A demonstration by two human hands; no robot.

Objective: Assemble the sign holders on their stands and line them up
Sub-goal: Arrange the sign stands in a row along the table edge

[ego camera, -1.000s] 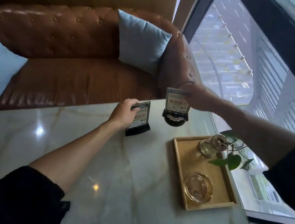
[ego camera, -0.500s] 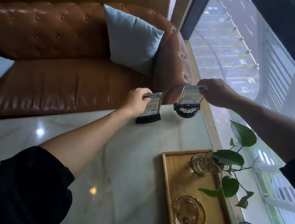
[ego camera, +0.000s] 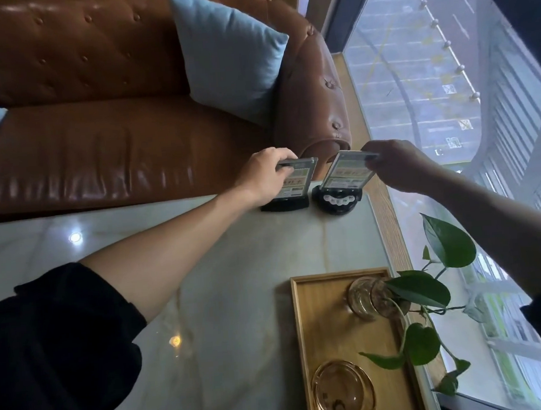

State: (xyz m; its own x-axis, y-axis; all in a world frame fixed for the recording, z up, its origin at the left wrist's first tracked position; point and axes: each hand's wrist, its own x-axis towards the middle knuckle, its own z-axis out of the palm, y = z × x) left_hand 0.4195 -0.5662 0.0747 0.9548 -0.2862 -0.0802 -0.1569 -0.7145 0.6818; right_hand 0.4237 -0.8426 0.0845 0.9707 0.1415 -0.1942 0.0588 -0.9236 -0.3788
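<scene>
Two clear sign holders with printed cards stand side by side at the far edge of the marble table (ego camera: pixel 243 288). The left sign holder (ego camera: pixel 298 181) sits in a flat black rectangular stand (ego camera: pixel 284 206); my left hand (ego camera: pixel 265 176) grips its top left corner. The right sign holder (ego camera: pixel 345 170) sits in a round black stand with buttons (ego camera: pixel 338 200), which rests on the table near the right corner. My right hand (ego camera: pixel 395 164) pinches its top right edge.
A wooden tray (ego camera: pixel 325 339) at the near right holds a glass vase with a leafy plant (ego camera: pixel 372 297) and an amber glass ashtray (ego camera: pixel 342 393). A brown leather sofa (ego camera: pixel 109 104) with a blue cushion (ego camera: pixel 228 53) lies beyond the table. A window runs along the right.
Both hands carried the sign holders away to the table's far right corner. The right one, held in the air a second ago, now rests on the table beside the left one.
</scene>
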